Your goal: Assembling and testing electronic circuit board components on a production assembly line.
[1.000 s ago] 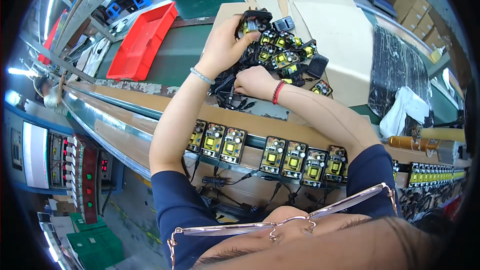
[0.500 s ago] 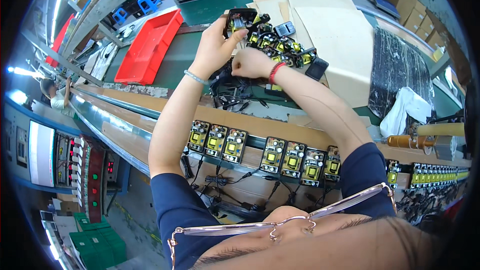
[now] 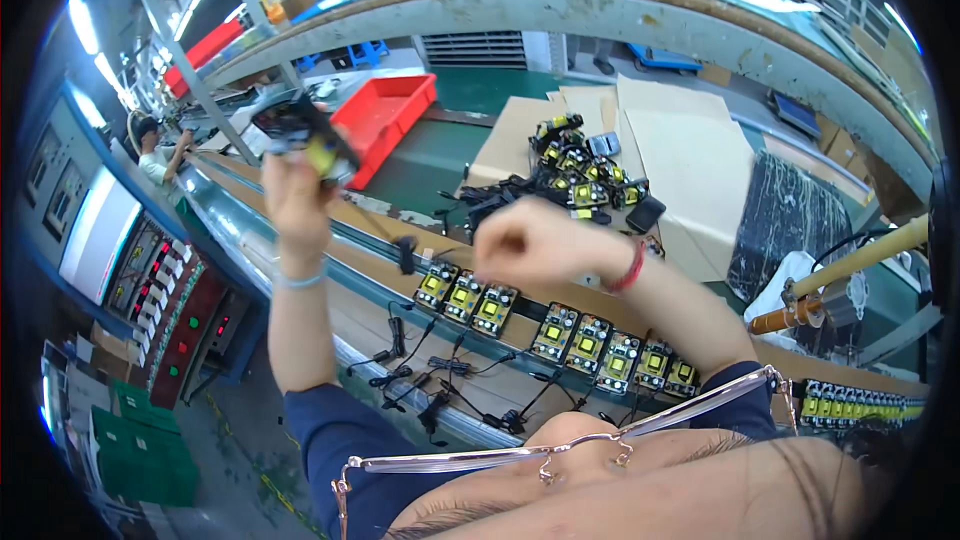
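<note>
My left hand (image 3: 300, 205) is raised at the left, its fingers closed round an open black adapter case (image 3: 305, 135) with a yellow-and-black circuit board showing in it; motion blurs both. My right hand (image 3: 545, 240) is curled closed above the near edge of the bench, and whatever its fingers may hold is hidden. Between the hands hangs a small black cord piece (image 3: 405, 252); where it is attached cannot be made out. Below them, circuit boards with yellow transformers (image 3: 490, 310) stand in a row along the conveyor, with black cords (image 3: 450, 365) trailing towards me.
A heap of boards and adapters (image 3: 575, 175) lies on cardboard sheets (image 3: 690, 160) beyond my right hand. Behind the left hand is a red tray (image 3: 395, 120). A shelf beam (image 3: 560, 15) spans the far side. An orange-handled tool (image 3: 785, 318) juts in at right. Another person (image 3: 155, 155) works far left.
My left hand has swung left and nearer with the adapter case, away from the heap. My right hand has come back towards me, over the conveyor's edge. The view has tilted up.
</note>
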Available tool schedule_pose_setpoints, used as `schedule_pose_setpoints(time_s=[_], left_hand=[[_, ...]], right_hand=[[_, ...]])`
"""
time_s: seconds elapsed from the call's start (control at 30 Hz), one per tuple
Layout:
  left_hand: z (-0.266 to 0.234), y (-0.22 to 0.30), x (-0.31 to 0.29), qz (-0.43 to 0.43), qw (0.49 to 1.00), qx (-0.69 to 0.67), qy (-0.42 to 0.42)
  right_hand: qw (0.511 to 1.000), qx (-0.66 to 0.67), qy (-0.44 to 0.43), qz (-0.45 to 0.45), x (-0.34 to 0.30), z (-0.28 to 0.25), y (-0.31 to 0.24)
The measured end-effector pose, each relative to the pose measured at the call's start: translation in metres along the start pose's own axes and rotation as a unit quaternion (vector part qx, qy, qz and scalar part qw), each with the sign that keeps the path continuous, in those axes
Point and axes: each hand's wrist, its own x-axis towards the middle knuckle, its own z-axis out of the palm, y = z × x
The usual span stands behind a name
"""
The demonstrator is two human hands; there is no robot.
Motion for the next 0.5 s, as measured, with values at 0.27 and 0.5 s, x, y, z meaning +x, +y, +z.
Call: schedule_pose_setpoints(time_s=[0.27, 0.5], left_hand=[[-0.081, 0.043, -0.054, -0.189, 0.971, 0.064, -0.133], [-0.069, -0.05, -0.105, -0.256, 0.817, 0.495, -0.146]], right_hand=[[0.949, -0.149, -0.269, -0.069, -0.076, 0.099, -0.063], [0.907, -0.268, -0.279, 0.164, -0.13, 0.081, -0.106]])
